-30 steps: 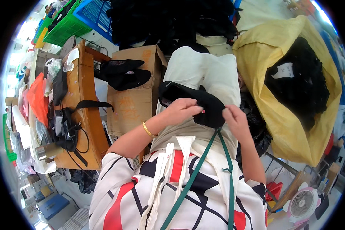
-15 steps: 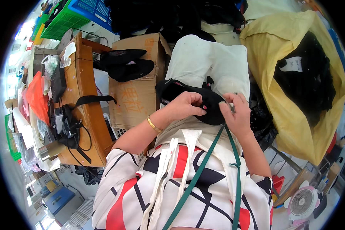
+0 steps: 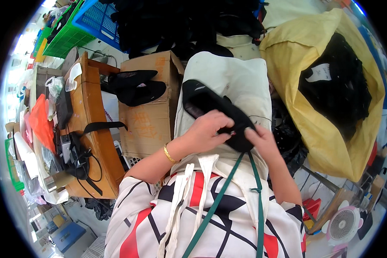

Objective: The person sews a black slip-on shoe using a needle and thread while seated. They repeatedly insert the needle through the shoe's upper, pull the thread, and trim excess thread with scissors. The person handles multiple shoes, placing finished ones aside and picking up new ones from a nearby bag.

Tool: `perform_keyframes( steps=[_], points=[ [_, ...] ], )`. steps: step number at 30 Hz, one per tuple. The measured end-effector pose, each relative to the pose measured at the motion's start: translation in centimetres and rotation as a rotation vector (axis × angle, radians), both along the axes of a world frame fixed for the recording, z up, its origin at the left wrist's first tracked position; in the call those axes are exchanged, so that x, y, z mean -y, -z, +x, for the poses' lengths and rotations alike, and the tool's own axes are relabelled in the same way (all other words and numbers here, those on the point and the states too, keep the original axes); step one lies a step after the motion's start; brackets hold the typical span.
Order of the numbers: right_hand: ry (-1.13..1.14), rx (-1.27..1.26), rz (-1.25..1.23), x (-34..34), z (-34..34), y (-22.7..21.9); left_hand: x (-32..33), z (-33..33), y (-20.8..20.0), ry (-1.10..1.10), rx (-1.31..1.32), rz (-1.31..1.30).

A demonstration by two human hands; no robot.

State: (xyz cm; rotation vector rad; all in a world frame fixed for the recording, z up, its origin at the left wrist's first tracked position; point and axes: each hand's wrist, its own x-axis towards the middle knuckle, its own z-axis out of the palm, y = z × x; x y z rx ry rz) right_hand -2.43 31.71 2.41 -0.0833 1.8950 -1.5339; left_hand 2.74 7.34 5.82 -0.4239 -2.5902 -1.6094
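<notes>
Black shoe (image 3: 218, 104): middle partly hidden by the left hand (image 3: 210, 131). Beyond the shoe: black pile (image 3: 176, 23), cropped above.

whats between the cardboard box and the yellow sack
In the head view, the white-covered lap, with the black shoe held over it, and black plastic beside the sack.

1. Black shoe (image 3: 225, 108): soft, matt cloth.
2. Off-white apron (image 3: 225, 69): matt cloth, creased.
3. Yellow sack (image 3: 288, 58): plastic-looking sheet, wrinkled, faintly shiny.
4. Carton (image 3: 144, 124): plain brown cardboard, dull.
5. Table (image 3: 91, 96): brown wood, smooth, slightly glossy.
6. Bracelet (image 3: 170, 154): gold-coloured metal, polished.
7. Black bag (image 3: 293, 144): thin, glossy, crumpled plastic.
8. Blue crate (image 3: 99, 23): rigid, perforated plastic.
</notes>
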Motion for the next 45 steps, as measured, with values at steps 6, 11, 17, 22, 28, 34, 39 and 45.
perform_keyframes(
  steps=[6,11,17,22,28,34,39,45],
  points=[
    [0.822,-0.227,-0.512,-10.8,-10.6,-5.0,2.0,-4.3,0.6,-0.241,-0.012,-0.065],
    [0.885,-0.197,-0.514,-13.9,-13.9,-5.0,1.3,-7.1,5.4,0.031,-0.041,-0.625],
    [0.558,-0.016,-0.397,-5.9,-7.2,1.8,0.7,-8.8,9.0,0.207,-0.062,-0.934],
    [0.254,-0.046,-0.184,-2.7,-4.3,2.0,2.2,-9.7,9.5,0.207,-0.071,-0.877],
    [0.166,-0.035,-0.147,0.1,-3.2,2.3,2.1,-8.7,10.2,0.316,-0.064,-0.968],
    [0.106,-0.110,-0.066,0.3,-2.1,1.6,2.7,-9.0,9.7,0.256,-0.084,-0.884],
    [0.087,-0.272,0.038,0.8,-1.8,1.0,3.6,-7.5,7.2,0.073,0.228,-0.566],
    [-0.011,-0.454,-0.107,3.9,-1.2,1.1,3.3,-4.1,3.7,-0.050,0.270,-0.197]
  ],
)
